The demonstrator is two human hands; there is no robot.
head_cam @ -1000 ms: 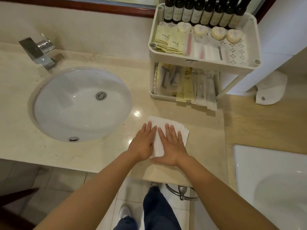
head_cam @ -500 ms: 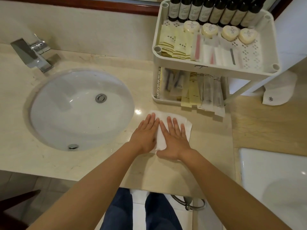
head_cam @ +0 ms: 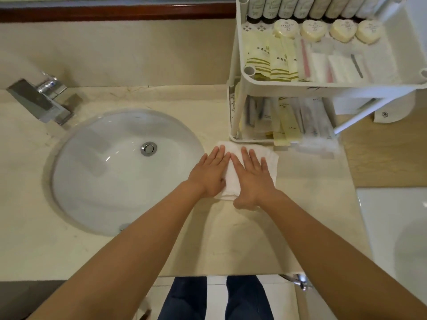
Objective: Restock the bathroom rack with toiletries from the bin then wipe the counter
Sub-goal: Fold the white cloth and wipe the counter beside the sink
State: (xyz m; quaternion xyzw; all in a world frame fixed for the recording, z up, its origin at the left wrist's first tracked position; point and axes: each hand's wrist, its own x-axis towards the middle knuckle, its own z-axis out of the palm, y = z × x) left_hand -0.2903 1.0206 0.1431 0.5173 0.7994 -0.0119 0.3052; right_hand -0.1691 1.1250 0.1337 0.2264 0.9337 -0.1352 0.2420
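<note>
Cloth: a white folded cloth (head_cam: pixel 228 190) lies flat on the counter (head_cam: pixel 231 239), just in front of the rack (head_cam: pixel 323 85) and beside the sink (head_cam: pixel 115 172). It looks soft and thick, like terry, with layered edges on its right side.
Grip: my left hand (head_cam: pixel 209 174) and my right hand (head_cam: pixel 253 179) press on the cloth side by side. The fingers are straight and a little spread, and nothing is pinched.
Step, as I judge: the rack looks full, so this is the wiping part.
How to do it well: I should press evenly with both palms and slide the cloth in long, overlapping strokes. Near the rack I should go gently, because some packets (head_cam: pixel 307 144) of the lower shelf stick out over its edge, close to the cloth.
Counter: pale polished stone with faint veins, smooth, so I think the cloth will glide easily.
Rack: white plastic with two shelves, the upper one perforated. On top are dark bottles (head_cam: pixel 300 5), heart-shaped soaps (head_cam: pixel 314 30) and yellow sachets (head_cam: pixel 270 58).
Sink: a round white glossy bowl set under the counter.
Faucet (head_cam: pixel 39 102): angular shiny metal at the back left.
</note>
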